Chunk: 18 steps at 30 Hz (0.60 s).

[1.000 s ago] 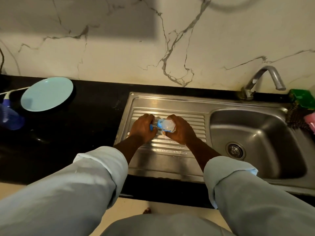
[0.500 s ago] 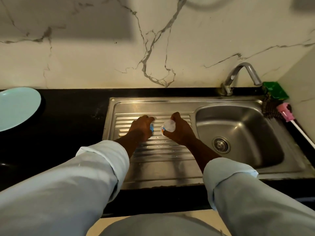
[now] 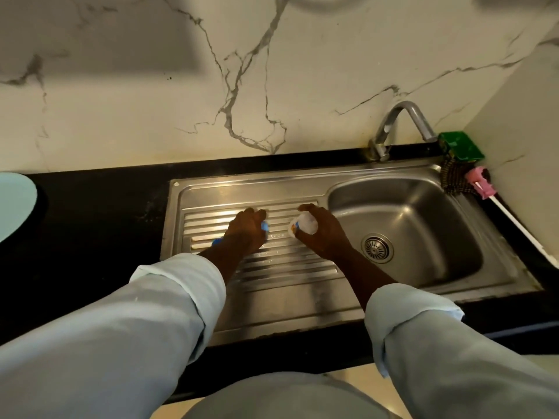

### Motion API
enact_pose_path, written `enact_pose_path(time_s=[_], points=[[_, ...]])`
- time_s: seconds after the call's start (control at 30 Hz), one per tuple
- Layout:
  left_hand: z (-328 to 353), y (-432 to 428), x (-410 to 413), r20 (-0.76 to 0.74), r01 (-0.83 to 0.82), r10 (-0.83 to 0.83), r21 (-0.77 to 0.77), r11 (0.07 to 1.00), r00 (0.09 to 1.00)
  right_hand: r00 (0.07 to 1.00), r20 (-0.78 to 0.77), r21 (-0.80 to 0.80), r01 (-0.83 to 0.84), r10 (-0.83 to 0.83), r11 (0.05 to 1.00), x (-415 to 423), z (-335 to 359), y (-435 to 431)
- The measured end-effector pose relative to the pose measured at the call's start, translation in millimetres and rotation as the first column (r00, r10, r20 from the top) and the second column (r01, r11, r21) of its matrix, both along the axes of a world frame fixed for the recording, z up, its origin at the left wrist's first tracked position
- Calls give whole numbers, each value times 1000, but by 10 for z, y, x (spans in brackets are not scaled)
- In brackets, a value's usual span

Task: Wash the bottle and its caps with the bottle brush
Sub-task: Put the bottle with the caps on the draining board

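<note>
Bottle (image 3: 304, 226), small, clear and probably light and slippery when wet, is gripped round its body in the curled right hand (image 3: 325, 237) over the sink's drainboard (image 3: 272, 285), the left hand (image 3: 245, 232) closed round a blue brush (image 3: 265, 227).

Left sleeve (image 3: 127, 328) and right sleeve (image 3: 447, 352) are pale blue-grey and loose; both rolled back at the ends.

Right hand (image 3: 324, 237): bottle (image 3: 304, 225); left hand (image 3: 245, 233): brush (image 3: 265, 227)

No legible text, brand or number anywhere. Only a small orange-and-blue printed mark on the clear bottle (image 3: 303, 226), held in the right hand (image 3: 325, 237), too blurred to read.
</note>
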<state>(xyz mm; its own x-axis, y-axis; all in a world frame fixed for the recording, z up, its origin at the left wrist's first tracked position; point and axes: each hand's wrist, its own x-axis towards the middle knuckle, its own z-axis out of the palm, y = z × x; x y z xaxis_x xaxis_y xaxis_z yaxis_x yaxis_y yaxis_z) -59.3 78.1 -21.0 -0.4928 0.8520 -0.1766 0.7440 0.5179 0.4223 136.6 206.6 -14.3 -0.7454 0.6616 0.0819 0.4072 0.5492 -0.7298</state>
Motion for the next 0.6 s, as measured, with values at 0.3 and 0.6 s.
enact_pose_path(time_s=[0.3, 0.6], points=[[348, 1058, 777, 330, -160, 38, 349, 923, 943, 916, -77, -193, 373, -393, 907, 658, 228, 845], [864, 2121, 1838, 894, -385, 86, 101, 917, 440, 903, -55, -505, 342, -425, 793, 1568, 604, 1957]])
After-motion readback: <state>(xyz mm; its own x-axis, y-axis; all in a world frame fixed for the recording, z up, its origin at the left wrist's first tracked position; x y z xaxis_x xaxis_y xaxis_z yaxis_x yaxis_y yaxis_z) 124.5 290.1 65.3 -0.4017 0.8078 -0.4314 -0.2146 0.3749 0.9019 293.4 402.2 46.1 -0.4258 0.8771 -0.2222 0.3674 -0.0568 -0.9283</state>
